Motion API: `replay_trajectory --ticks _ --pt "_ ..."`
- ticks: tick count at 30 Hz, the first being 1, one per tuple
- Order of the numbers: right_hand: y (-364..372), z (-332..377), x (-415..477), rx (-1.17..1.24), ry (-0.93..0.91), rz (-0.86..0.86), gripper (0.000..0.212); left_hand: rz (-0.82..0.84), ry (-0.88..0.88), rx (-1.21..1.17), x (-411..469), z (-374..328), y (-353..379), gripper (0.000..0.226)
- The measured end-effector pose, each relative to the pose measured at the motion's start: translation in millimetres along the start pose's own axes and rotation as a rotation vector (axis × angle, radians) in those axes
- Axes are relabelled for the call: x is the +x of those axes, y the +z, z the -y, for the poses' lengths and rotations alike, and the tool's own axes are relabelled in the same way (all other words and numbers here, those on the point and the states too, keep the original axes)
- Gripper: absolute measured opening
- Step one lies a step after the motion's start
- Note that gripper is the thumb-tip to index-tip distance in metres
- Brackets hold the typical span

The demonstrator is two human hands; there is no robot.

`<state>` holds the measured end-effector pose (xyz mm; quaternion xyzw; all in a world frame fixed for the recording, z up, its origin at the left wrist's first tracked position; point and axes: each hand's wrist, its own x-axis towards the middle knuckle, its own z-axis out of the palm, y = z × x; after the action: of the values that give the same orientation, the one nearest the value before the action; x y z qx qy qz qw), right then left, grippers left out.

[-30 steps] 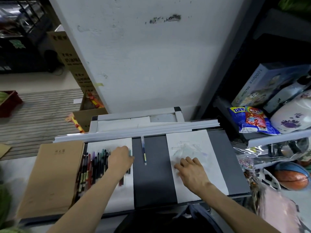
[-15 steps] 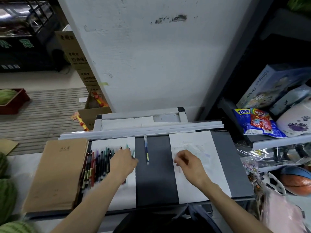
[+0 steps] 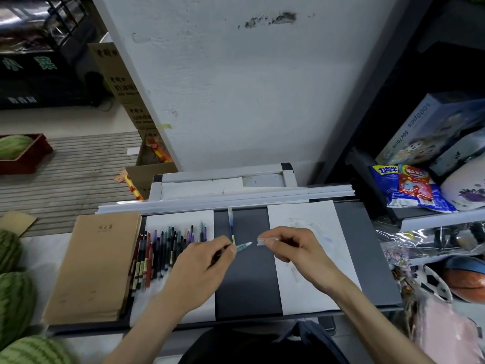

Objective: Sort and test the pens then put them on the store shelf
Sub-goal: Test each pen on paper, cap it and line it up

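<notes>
On the desk (image 3: 246, 285), far left: a stack of brown notebooks (image 3: 97, 264) is lying beside a row of pens (image 3: 162, 248) spread on a white sheet (image 3: 181, 219). The left hand (image 3: 202, 269) is gripping a teal-tipped pen (image 3: 242, 246), tip pointing right over the desk's dark strip. A lone pen (image 3: 231, 225) is lying just behind. The right hand (image 3: 294, 248), over a scribbled sheet (image 3: 322, 222), is pinching a clear cap (image 3: 261, 241) slightly apart from that tip.

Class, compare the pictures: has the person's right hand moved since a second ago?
Yes. The right hand shifted left across the right paper sheet; it now reaches the sheet's left edge, pinching a clear cap.
</notes>
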<state>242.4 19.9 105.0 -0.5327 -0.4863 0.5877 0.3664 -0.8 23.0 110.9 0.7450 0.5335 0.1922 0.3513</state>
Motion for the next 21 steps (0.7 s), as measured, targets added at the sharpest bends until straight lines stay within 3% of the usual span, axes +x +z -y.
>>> replay_trajectory --ticks 6,13,21 --pt "2 7 5 -0.111 -0.018 0.085 0.013 -0.012 0.043 0.029 -4 1 2 0.034" --pt "14 5 7 -0.179 -0.022 0.155 0.014 -0.007 0.079 0.068 -1 8 7 0.029" --pt "33 -5 15 -0.159 0.247 -0.154 0.032 -0.147 0.224 0.406 1 0 44 0.031"
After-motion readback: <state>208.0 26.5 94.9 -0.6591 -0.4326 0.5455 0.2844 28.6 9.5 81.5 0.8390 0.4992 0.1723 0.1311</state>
